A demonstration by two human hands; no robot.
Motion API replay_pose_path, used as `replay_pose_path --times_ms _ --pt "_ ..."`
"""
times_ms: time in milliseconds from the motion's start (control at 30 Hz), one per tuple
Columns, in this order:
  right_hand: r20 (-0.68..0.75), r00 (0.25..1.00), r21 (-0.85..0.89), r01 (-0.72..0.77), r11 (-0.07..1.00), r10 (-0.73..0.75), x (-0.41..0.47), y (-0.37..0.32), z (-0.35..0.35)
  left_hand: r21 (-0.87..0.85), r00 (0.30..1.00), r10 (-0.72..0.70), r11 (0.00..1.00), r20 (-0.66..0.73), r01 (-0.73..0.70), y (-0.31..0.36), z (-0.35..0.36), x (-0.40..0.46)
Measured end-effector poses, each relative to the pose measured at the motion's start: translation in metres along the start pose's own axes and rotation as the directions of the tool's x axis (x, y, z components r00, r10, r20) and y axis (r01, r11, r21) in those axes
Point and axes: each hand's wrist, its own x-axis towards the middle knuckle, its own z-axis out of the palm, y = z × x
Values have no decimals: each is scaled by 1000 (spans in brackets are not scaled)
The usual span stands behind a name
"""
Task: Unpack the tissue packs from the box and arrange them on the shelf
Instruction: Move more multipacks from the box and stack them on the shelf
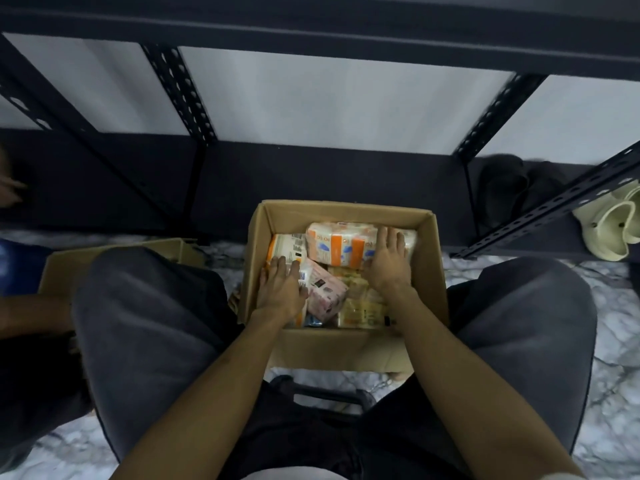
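Fingers of the right hand [388, 261] lie flat on the orange pack [346, 245] in the box [429, 271] — its long side runs left to right. Left hand [282, 285] presses flat on another pack [287, 247], so right is nearer.

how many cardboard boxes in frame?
2. The open brown cardboard box of tissue packs sits on the floor between the knees. A second brown cardboard box lies left, partly behind the left knee. Others may be out of view.
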Motion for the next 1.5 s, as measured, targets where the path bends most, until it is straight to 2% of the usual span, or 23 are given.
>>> replay_pose_path --times_ms 67,133,233,300,433,567,667,733,800,867,933,1000,1067,1100,1200,1300,1500 --pt "22 1000 -100 -19 995 22 5 6 4 -10 1000 3 1000 1 -3 -1 2 -1" --pt "-49 999 -214 -17 977 6 5 4 6 -15 1000 4 1000 2 -4 -2 4 -2" --pt "-104 989 -367 57 929 -102 2 -2 4 -16 1000 4 1000 3 -4 -3 4 -4" --pt "-104 983 -383 99 918 -149 -3 -2 2 -44 1000 0 999 14 1 -1 2 -5" --pt "-63 987 -349 120 929 -151 -13 -2 2 -115 998 -36 992 58 42 5 -5 -7" --pt "17 992 -174 125 977 -124 -24 -5 2 -151 994 -57 986 88 70 12 -9 -9" --pt "2 997 -76 75 994 -75 -36 -4 -6 -186 995 -78 979 58 87 17 -13 -12" --pt "-21 1000 96 0 995 2 -44 -3 -15 -230 996 -81 969 39 87 21 -18 -14" --pt "0 998 344 -55 938 59 -50 2 -19 -290 997 -77 954 30 82 24 -23 -15" --pt "55 997 572 -76 817 54 -57 4 -24 -349 998 -61 936 -3 56 28 -30 -12" --pt "74 997 719 -65 692 16 -65 4 -32 -486 993 -40 874 -113 -20 31 -45 -10" --pt "54 998 812 -31 582 -22 -75 2 -47 -749 984 -59 656 -169 -90 33 -66 -13" --pt "48 998 881 -24 473 -39 -87 -3 -65 -905 990 -68 417 -125 -86 37 -90 -19" --pt "51 998 903 -26 429 -47 -92 -5 -73 -941 994 -62 332 -85 -60 39 -101 -22" --pt "30 997 924 -1 382 -69 -102 -13 -92 -982 997 -69 185 -45 -32 48 -124 -34" --pt "-31 998 911 52 409 -57 -109 -20 -109 -971 985 -98 207 -145 -122 55 -138 -42" --pt "-201 976 888 216 406 -81 -128 -30 -154 -932 957 -65 257 -282 -257 59 -186 -67"
